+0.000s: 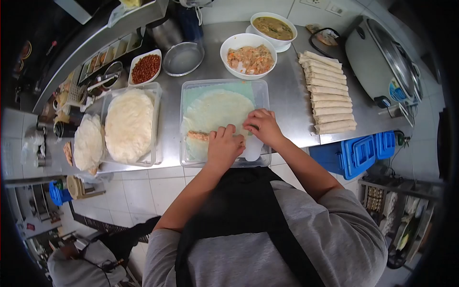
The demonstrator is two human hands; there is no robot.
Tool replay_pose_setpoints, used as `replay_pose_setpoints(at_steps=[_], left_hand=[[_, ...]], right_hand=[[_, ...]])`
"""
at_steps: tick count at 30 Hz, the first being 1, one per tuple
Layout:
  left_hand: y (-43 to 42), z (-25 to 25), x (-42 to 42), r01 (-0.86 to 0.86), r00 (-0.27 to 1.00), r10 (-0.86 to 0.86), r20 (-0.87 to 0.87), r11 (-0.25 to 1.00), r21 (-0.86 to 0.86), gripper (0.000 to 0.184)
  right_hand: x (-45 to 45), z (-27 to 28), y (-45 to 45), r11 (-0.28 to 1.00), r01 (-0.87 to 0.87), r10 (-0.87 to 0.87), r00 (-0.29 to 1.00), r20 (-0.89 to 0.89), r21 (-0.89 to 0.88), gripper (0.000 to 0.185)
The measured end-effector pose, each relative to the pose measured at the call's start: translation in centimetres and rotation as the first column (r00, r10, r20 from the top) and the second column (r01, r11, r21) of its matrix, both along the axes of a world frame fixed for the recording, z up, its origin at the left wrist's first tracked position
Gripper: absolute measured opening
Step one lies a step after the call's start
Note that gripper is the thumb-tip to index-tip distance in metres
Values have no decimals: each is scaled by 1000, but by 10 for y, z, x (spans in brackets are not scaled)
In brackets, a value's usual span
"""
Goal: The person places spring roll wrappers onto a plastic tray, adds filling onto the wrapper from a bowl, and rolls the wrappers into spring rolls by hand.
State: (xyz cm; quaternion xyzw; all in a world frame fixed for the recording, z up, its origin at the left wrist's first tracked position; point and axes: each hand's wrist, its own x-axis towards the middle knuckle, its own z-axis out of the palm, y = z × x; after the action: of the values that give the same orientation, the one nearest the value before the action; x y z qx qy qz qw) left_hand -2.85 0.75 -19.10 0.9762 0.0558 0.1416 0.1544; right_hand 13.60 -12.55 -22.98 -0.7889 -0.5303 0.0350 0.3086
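Note:
A round, thin wrapper [220,107] lies on a green sheet [189,100] over a clear plastic container [224,82]. Along its lower part runs a strip of pinkish minced filling [197,136]. My left hand [225,147] rests over the right part of this strip with its fingers curled down, which hides what they grip. To its right, my right hand [264,126] is at the wrapper's right edge, thumb and fingers pinched together; what lies between them is too small to make out. Below it, a white plastic scraper [253,149] lies on the container.
A white bowl of filling [248,53] and a bowl of soup [273,27] stand behind. Rolled wrappers [330,93] line the right, beside a large cooker [382,62]. Stacked wrappers [130,125] fill a left container. Peanuts [146,68] sit in a dish. Another person [88,263] is lower left.

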Motion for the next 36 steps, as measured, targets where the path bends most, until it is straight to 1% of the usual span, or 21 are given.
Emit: replay_pose_setpoints(at_steps=[4, 6, 11, 13, 15, 16, 17, 18, 19, 20, 22, 23, 24, 25, 26, 27, 29, 31, 33, 35, 36], left_hand=[[7, -3, 1, 55, 998, -55, -4, 998, -4, 28], [10, -6, 1, 81, 997, -82, -1, 996, -26, 29], [16, -12, -4, 110, 994, -110, -1, 993, -53, 37], [23, -6, -14, 165, 981, -156, 114, 983, -81, 39], [38, 8, -29, 178, 969, -154, 192, 977, -114, 40], [47, 14, -38, 207, 951, -164, 263, 968, -141, 40], [58, 9, -48, 197, 952, -154, 265, 970, -142, 40], [72, 0, -59, 149, 948, -75, 310, 963, -224, 40], [85, -7, -70, 105, 938, 7, 347, 947, -305, 39], [97, -15, -82, 94, 938, 17, 346, 949, -302, 39], [113, -18, -101, -147, 929, 285, 235, 869, -472, 33], [116, -21, -108, -162, 925, 299, 234, 868, -469, 33], [118, -16, -114, -233, 924, 366, 113, 771, -593, 36], [119, -14, -120, -306, 910, 414, -15, 648, -697, 39], [118, -15, -122, -320, 902, 432, -17, 641, -698, 39], [116, -18, -121, -320, 903, 429, -34, 616, -720, 46], [110, -26, -115, -329, 895, 443, -47, 586, -741, 52], [103, -32, -107, -325, 904, 409, 129, 850, -415, 66], [98, -27, -98, -386, 890, 451, 71, 828, -407, 68], [96, -18, -89, -435, 878, 478, 13, 809, -396, 59], [98, -20, -85, -443, 874, 487, 12, 805, -394, 59]], right_hand=[[11, 4, 20, 982, 191, -191, 981, 45, -7, 21], [19, 3, 29, 952, 305, -300, 940, 160, -12, 27], [22, 5, 42, 871, 491, -469, 845, 257, -24, 32], [17, 10, 55, 840, 543, -514, 799, 311, -8, 32], [9, 12, 71, 876, 460, -482, 841, 246, 144, 29], [6, 10, 84, 882, 450, -472, 846, 249, 142, 29], [4, 6, 104, 981, 191, -193, 959, 207, 29, 30], [-2, 4, 124, 994, -93, 101, 986, 132, -65, 32], [-15, 5, 145, 973, -229, 231, 965, 126, -33, 36], [-28, 8, 164, 933, -361, 358, 925, 123, 0, 40], [-41, 9, 189, 929, -367, 371, 922, 116, -52, 43], [-46, 10, 198, 927, -361, 371, 922, 107, -106, 45], [-48, 16, 204, 921, -376, 386, 916, 106, -102, 45], [-49, 27, 208, 900, -311, 327, 945, 1, -306, 42], [-50, 37, 210, 826, -254, 245, 966, -85, -503, 40], [-52, 42, 211, 820, -271, 263, 961, -88, -505, 40], [-52, 55, 213, 679, -314, 447, 894, 34, -664, 29], [-52, 78, 206, 673, -405, 536, 843, 31, -619, 20], [-45, 85, 199, 656, -495, 621, 783, 35, -570, 12], [-35, 81, 190, 708, -596, 625, 778, -54, -379, 7], [-31, 78, 187, 703, -603, 633, 772, -54, -376, 7]])
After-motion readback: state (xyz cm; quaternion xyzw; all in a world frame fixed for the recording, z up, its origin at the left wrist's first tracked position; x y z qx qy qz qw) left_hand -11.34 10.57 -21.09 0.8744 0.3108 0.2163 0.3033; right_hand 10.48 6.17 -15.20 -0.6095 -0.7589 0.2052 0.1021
